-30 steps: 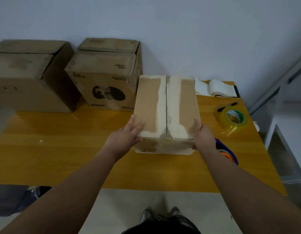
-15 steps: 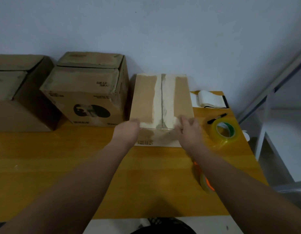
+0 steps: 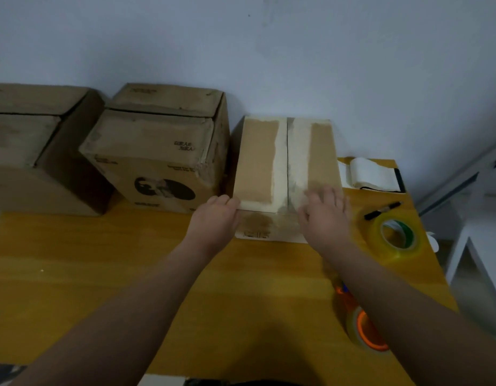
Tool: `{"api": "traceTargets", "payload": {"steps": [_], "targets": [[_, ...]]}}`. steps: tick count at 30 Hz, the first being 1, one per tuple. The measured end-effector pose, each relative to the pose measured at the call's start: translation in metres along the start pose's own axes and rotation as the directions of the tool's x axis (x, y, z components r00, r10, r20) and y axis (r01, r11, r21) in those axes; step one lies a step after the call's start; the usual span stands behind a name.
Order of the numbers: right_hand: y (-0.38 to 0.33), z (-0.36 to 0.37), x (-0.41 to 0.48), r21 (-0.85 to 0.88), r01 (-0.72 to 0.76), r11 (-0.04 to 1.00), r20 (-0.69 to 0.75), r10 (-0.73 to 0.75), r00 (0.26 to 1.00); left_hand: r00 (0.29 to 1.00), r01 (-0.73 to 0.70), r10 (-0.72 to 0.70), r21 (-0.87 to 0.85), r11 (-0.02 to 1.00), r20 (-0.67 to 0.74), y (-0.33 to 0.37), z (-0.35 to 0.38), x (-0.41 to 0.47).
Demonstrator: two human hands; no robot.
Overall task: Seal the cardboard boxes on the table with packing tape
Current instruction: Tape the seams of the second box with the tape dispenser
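on yellow table (image 3: pixel 124 274), left hand (image 3: pixel 214 218) and right hand (image 3: pixel 325 215) press open-fingered against small box (image 3: pixel 258 157).

Brown box (image 3: pixel 258 160) with pale tape strips, yellow-wood table (image 3: pixel 130 260), clear-yellow tape roll (image 3: pixel 394 238), orange-cored dispenser (image 3: pixel 366 330).

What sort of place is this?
Probably a small packing station: cardboard boxes on a wooden table against a bare wall, with a roll of packing tape and a marker.

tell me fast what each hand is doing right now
Left hand: against the box corner, grip cannot be told.
Right hand: open, flat on the box top.
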State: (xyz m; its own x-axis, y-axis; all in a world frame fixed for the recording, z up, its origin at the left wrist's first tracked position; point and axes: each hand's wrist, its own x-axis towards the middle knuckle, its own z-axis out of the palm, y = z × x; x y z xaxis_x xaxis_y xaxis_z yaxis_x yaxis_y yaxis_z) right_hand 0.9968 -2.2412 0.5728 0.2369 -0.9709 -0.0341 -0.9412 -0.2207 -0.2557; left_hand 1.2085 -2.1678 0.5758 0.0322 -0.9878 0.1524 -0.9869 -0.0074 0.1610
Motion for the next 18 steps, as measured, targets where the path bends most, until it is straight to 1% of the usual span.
{"api": "traceTargets", "payload": {"steps": [3, 4, 6, 10, 12, 13, 15, 18], "targets": [[-0.040, -0.003, -0.002, 0.115, 0.216, 0.970, -0.007, -0.217, 0.976, 1.000, -0.005, 0.005, -0.005, 1.000, -0.015, -0.020, -0.013, -0.006], [-0.056, -0.003, -0.003, 0.145, 0.269, 0.952, -0.019, -0.269, 0.963, 1.000, -0.007, 0.007, -0.011, 1.000, -0.017, -0.029, -0.019, -0.008], [-0.091, -0.002, -0.002, 0.243, 0.308, 0.920, -0.046, -0.306, 0.951, 1.000, -0.011, 0.010, -0.017, 1.000, -0.029, -0.050, -0.031, -0.015], [-0.158, 0.003, 0.003, 0.515, 0.241, 0.823, -0.081, -0.233, 0.969, 0.994, 0.008, -0.010, -0.017, 1.000, -0.106, -0.096, -0.054, -0.031], [-0.181, 0.005, 0.008, 0.610, 0.191, 0.769, -0.086, -0.175, 0.981, 0.987, 0.040, -0.045, -0.036, 0.999, -0.153, -0.123, -0.065, -0.036], [-0.189, 0.006, 0.011, 0.624, 0.171, 0.762, -0.086, -0.150, 0.985, 0.982, 0.053, -0.060, -0.041, 0.998, -0.177, -0.137, -0.070, -0.038], [-0.201, 0.009, 0.016, 0.601, 0.155, 0.784, -0.090, -0.127, 0.988, 0.974, 0.077, -0.080, -0.023, 0.997, -0.210, -0.164, -0.077, -0.038], [-0.212, 0.016, 0.023, 0.558, 0.148, 0.817, -0.095, -0.114, 0.989, 0.971, 0.141, -0.135, 0.017, 0.990, -0.200, -0.197, -0.084, -0.031]]}}
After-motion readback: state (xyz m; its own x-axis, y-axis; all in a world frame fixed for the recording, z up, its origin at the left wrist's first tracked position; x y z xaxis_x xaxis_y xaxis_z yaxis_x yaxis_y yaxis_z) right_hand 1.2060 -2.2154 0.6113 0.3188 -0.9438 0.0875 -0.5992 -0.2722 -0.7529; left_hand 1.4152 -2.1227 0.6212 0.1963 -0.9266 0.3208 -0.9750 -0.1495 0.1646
